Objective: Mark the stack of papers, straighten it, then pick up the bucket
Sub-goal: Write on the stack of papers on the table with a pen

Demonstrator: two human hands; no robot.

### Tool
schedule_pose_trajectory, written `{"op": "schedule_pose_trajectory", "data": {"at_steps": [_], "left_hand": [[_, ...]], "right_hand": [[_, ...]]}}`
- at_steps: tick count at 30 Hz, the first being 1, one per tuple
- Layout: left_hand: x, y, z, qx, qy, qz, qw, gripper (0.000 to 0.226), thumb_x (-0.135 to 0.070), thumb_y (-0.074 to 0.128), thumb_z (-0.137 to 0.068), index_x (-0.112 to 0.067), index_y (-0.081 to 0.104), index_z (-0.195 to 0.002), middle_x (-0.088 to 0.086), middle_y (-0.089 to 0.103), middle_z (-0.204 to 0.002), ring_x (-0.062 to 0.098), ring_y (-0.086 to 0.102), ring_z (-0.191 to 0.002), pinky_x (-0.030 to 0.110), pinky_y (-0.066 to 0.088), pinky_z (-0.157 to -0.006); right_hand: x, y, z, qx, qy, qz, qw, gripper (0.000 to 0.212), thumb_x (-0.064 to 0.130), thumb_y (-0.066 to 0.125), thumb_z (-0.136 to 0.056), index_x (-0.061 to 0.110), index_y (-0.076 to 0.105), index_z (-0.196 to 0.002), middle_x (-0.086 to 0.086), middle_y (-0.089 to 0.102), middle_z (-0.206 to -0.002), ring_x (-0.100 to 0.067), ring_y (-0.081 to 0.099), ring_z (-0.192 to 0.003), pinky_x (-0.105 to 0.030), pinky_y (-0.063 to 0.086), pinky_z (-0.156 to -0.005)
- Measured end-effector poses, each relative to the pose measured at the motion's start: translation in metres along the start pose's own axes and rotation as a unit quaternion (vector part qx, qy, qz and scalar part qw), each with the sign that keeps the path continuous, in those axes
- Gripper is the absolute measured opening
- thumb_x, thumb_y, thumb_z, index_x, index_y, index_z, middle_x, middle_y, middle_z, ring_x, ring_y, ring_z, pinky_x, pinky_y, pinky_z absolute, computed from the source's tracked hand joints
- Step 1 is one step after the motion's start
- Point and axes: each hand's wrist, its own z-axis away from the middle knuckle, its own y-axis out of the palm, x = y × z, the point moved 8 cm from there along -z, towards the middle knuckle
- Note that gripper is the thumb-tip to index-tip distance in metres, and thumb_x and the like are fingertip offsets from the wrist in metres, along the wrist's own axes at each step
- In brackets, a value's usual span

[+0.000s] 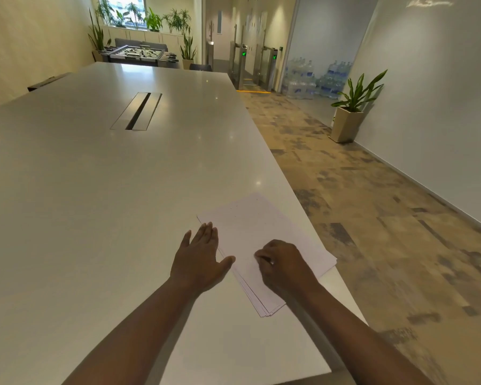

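A loose stack of white papers lies skewed near the right edge of the long white table, its sheets fanned at the near corner. My left hand lies flat, fingers apart, on the table at the stack's left edge, thumb touching the paper. My right hand rests curled on top of the stack, fingertips pinched together; something small and pale shows between them, but I cannot tell what it is. No bucket is in view.
A recessed cable slot sits mid-table. Patterned carpet floor runs along the table's right side, with a potted plant by the wall, stacked water bottles and entry gates beyond. A foosball table stands at the far end.
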Motion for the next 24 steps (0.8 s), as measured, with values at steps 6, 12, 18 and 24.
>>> {"op": "schedule_pose_trajectory", "data": {"at_steps": [6, 12, 18, 24], "left_hand": [[0.000, -0.001, 0.000, -0.008, 0.002, 0.003, 1.000, 0.093, -0.070, 0.019, -0.086, -0.011, 0.009, -0.157, 0.002, 0.002, -0.165, 0.010, -0.005, -0.151, 0.041, 0.000, -0.124], [0.000, -0.002, 0.001, -0.002, -0.005, 0.006, 1.000, 0.095, -0.072, 0.021, -0.085, -0.012, 0.007, -0.157, 0.001, 0.000, -0.166, 0.009, -0.007, -0.151, 0.041, -0.001, -0.124], [-0.001, -0.004, 0.003, 0.011, -0.003, 0.009, 1.000, 0.109, -0.084, 0.024, -0.078, -0.012, 0.003, -0.157, 0.001, -0.003, -0.165, 0.008, -0.010, -0.150, 0.041, -0.001, -0.124], [-0.001, -0.004, 0.002, 0.005, 0.002, -0.002, 1.000, 0.112, -0.086, 0.019, -0.075, -0.011, 0.006, -0.157, 0.003, 0.000, -0.166, 0.011, -0.007, -0.151, 0.042, 0.001, -0.124]], "right_hand": [[0.009, 0.003, 0.016, 0.039, -0.028, -0.020, 0.999, 0.019, 0.018, 0.064, -0.092, 0.021, 0.082, -0.093, 0.007, 0.072, -0.092, -0.003, 0.065, -0.079, -0.015, 0.051, -0.070], [0.022, 0.015, 0.020, 0.052, -0.048, -0.022, 0.997, 0.020, 0.018, 0.062, -0.092, 0.022, 0.082, -0.096, 0.006, 0.072, -0.093, -0.001, 0.064, -0.078, -0.010, 0.047, -0.068], [0.020, 0.012, 0.020, 0.062, -0.046, -0.025, 0.997, 0.021, 0.019, 0.062, -0.093, 0.022, 0.081, -0.101, 0.009, 0.070, -0.094, 0.007, 0.057, -0.074, -0.003, 0.041, -0.068], [0.014, 0.011, 0.015, 0.043, -0.021, 0.000, 0.999, 0.022, 0.019, 0.059, -0.094, 0.019, 0.079, -0.085, 0.006, 0.067, -0.083, -0.005, 0.062, -0.075, -0.020, 0.049, -0.067]]}}
